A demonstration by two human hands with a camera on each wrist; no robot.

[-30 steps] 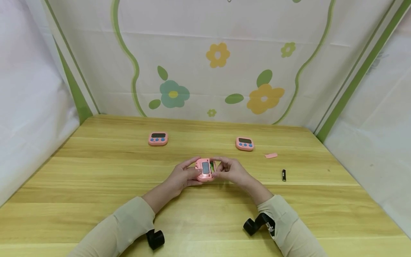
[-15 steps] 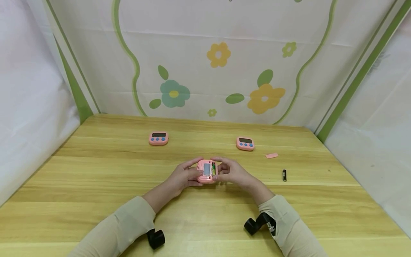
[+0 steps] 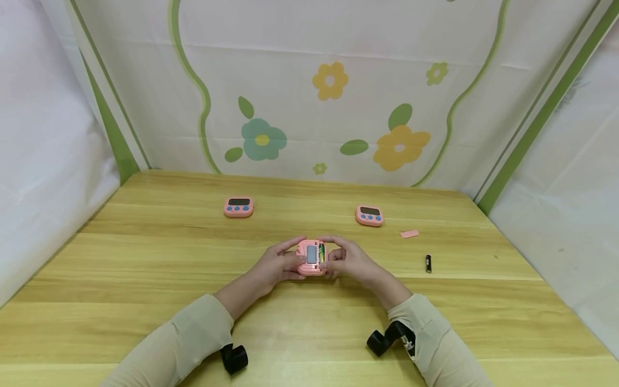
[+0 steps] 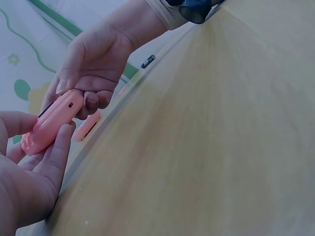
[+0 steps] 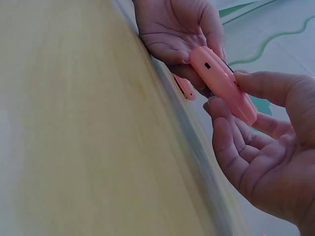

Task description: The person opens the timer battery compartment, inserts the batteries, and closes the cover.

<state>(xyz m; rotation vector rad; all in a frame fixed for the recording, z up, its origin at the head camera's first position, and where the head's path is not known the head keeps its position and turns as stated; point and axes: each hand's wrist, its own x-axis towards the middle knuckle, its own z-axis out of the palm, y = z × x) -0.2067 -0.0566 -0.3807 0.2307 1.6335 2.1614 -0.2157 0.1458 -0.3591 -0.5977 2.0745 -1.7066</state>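
Observation:
A small pink digital timer (image 3: 311, 257) is held between both hands, its back turned up. A green-and-gold battery (image 3: 322, 253) lies in the slot along its right side. My left hand (image 3: 273, 267) grips the left side, thumb on the back. My right hand (image 3: 355, 262) holds the right side by the slot between thumb and fingers. Both wrist views catch the timer edge-on: the left wrist view shows its pink rim (image 4: 59, 118) with a small dark hole, and the right wrist view shows the rim (image 5: 216, 78) too. Its front is hidden.
Two more pink timers lie face up at the back of the wooden table (image 3: 169, 258): one left (image 3: 239, 207), one right (image 3: 369, 216). To the right are a small pink battery cover (image 3: 409, 234) and a black battery (image 3: 428, 264). A flowered cloth (image 3: 290, 97) hangs behind.
The timer has shifted slightly right and turned so that the slot and its battery show more fully. Both hands keep their hold; the things on the table have not moved.

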